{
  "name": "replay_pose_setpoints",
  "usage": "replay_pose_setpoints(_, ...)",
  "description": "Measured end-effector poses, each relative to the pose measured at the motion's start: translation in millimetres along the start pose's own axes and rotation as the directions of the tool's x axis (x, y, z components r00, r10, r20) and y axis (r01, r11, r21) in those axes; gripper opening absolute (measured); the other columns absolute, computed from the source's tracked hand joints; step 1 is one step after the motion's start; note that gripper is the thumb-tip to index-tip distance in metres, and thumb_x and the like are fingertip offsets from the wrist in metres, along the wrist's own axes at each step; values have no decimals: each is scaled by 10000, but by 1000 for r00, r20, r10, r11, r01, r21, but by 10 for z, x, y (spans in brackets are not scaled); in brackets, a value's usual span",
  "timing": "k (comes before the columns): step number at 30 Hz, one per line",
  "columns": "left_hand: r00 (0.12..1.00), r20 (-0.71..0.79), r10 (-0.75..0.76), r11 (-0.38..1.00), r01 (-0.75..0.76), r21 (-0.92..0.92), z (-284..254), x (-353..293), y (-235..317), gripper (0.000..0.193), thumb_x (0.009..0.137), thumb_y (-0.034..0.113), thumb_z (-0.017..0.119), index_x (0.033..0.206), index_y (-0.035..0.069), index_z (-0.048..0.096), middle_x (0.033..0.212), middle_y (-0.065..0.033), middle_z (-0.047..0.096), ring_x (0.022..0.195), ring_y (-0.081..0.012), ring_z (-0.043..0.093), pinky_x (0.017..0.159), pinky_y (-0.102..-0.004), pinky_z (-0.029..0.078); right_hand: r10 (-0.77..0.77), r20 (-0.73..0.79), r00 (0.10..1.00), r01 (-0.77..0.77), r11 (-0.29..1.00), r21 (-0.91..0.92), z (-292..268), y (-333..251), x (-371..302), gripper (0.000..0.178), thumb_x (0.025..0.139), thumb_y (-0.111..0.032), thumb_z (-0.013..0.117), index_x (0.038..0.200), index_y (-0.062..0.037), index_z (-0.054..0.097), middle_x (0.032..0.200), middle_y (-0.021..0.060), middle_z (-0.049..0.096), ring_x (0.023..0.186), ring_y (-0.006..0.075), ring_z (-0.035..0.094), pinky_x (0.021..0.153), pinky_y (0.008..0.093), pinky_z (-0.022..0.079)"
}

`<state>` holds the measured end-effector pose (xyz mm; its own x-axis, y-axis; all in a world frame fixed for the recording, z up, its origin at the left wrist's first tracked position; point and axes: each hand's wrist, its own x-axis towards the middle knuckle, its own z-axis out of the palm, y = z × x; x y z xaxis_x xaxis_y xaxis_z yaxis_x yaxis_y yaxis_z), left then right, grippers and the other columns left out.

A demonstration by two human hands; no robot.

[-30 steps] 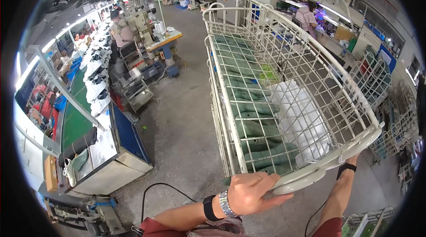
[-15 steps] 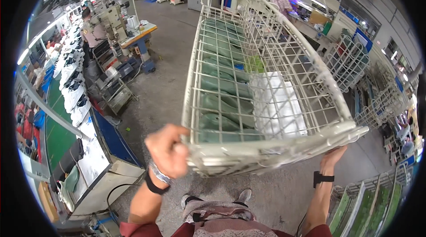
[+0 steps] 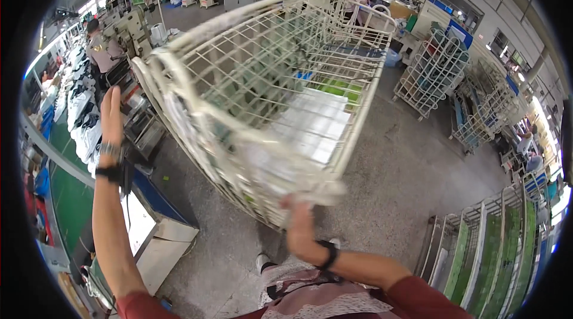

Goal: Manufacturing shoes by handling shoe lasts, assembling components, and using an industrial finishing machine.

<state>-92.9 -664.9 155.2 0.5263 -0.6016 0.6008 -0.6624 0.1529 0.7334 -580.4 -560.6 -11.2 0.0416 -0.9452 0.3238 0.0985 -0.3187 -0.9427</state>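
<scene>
A cream wire cage cart (image 3: 358,146) stands in front of me, turned at an angle, its near corner blurred by motion. My right hand (image 3: 303,232) is closed on the frame at that corner; the fingertips are partly hidden. Raised beside the cart's left end, my left hand (image 3: 111,117) has its fingers stretched out and holds nothing. White flat pieces (image 3: 313,122) lie in the cart, with a bright green piece (image 3: 340,89) beyond them. Dark green shapes (image 3: 239,83) show through the mesh on its far left side.
Left of me runs a green conveyor (image 3: 62,158) with many white and black shoes (image 3: 77,98). A person (image 3: 102,50) sits beside machines there. More wire carts (image 3: 433,71) stand at the right, and a rack with green boards (image 3: 477,253) is at the lower right. Grey floor (image 3: 388,170) lies between.
The cart has swung round, its near end shifting left. My left hand has let go and moved left, its fingers straightened. The right hand has come across to the middle.
</scene>
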Motion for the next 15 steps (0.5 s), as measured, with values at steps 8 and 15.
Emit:
replay_pose_setpoints(8, 971, 69, -228, 931, 238, -278, 65, -1785, 2063, 656, 1064, 520, 385, 1519, 50, 440, 1519, -129, 486, 1408, -250, 461, 1090, -437, 422, -203, 605, 770, 294, 954, -54, 948, -307, 410, 606, 1005, -219, 542, 1491, 67, 320, 1499, 319, 372, 1394, 486, 362, 1195, 494, 272)
replay_pose_setpoints(15, 908, -347, -235, 891, 344, 297, 499, -1732, 2321, 823, 881, 573, 689, 1324, -90, 485, 1196, -249, 637, 1101, -335, 631, 919, -414, 505, -548, 476, 688, 700, 673, -237, -692, -592, 1447, 735, 827, -101, 707, 1470, 52, 385, 1458, 267, 466, 1381, 429, 430, 1163, 510, 343)
